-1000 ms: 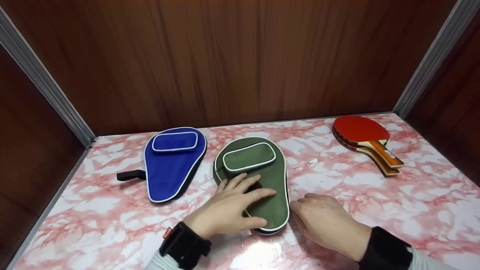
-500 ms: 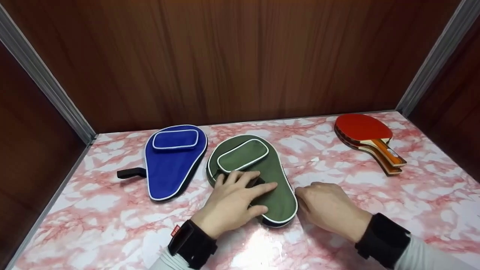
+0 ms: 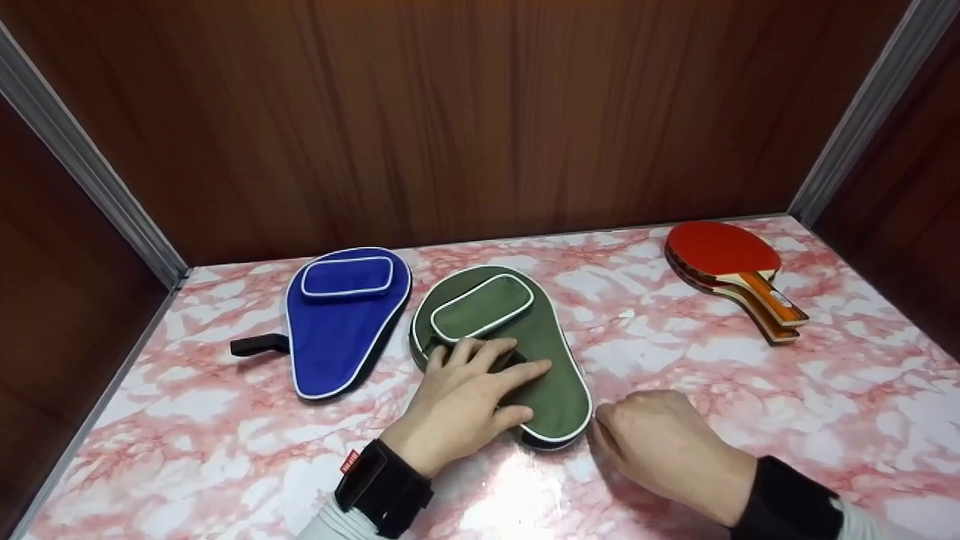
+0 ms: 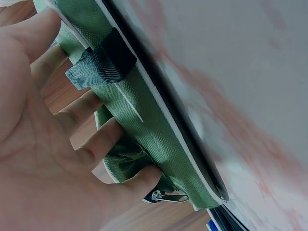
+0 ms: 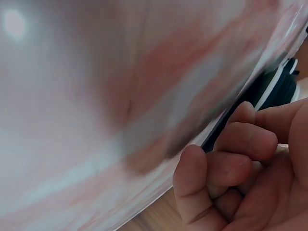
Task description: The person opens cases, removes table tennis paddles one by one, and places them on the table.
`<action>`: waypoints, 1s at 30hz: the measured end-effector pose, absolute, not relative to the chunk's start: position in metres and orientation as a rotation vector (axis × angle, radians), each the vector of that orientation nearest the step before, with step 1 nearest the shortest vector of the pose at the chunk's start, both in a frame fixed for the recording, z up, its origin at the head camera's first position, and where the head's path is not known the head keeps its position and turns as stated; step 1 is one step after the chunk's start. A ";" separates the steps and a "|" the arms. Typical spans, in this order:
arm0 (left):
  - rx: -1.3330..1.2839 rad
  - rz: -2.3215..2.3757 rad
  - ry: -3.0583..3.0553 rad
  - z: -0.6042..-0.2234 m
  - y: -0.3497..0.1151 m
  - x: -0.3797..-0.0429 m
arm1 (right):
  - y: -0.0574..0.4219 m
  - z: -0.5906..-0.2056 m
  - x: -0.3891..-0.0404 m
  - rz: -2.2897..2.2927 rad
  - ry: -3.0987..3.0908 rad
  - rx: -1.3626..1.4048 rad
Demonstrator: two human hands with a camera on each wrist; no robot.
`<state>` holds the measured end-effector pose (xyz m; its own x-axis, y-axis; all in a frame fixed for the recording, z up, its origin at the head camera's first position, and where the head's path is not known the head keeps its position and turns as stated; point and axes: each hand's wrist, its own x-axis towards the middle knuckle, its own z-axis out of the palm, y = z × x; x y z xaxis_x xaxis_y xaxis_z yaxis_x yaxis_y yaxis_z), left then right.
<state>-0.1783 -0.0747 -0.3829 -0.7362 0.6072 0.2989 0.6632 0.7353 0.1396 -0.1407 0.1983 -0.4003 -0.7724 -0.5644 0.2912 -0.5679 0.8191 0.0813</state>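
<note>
A green table tennis paddle case (image 3: 551,390) with white piping lies mid-table, its narrow end toward me. My left hand (image 3: 469,401) rests across its left side, fingers spread and thumb near the lower edge. In the left wrist view, a black strap loop (image 4: 103,60) sticks out of the case's side, and a metal pocket zipper pull (image 4: 168,196) hangs by the fingertips. At the right edge, my right hand (image 3: 667,442) has curled fingers, with thumb and index finger pinched together against the dark zipped side (image 5: 274,89). The zipper pull there is hidden by the fingers.
A blue paddle case (image 3: 337,337) with a black strap (image 3: 259,345) lies to the left. Two stacked paddles (image 3: 724,251), red face up, lie at the back right. Brown wood-grain panels (image 3: 480,127) enclose the marbled table (image 3: 847,390).
The green case has turned, its narrow end swinging right and slightly away. My right hand first moved away from me along its edge, then came back nearer. My left hand stayed on the case.
</note>
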 end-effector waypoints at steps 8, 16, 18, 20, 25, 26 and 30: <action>-1.008 -0.356 -2.701 -0.383 -0.075 -0.178 | 0.190 -0.400 -0.127 0.001 -2.665 0.888; -1.007 -0.339 -2.677 -0.383 -0.076 -0.177 | 0.182 -0.403 -0.119 0.066 -2.614 0.948; -1.007 -0.336 -2.672 -0.383 -0.076 -0.177 | 0.177 -0.405 -0.116 0.081 -2.624 0.963; -1.005 -0.331 -2.669 -0.384 -0.076 -0.177 | 0.171 -0.406 -0.114 0.061 -2.629 0.961; -1.005 -0.327 -2.666 -0.384 -0.076 -0.177 | 0.156 -0.408 -0.113 -0.014 -2.593 0.953; -1.006 -0.328 -2.666 -0.384 -0.076 -0.177 | 0.153 -0.409 -0.113 -0.021 -2.582 0.957; -1.006 -0.323 -2.660 -0.384 -0.076 -0.177 | 0.144 -0.411 -0.112 -0.019 -2.549 0.969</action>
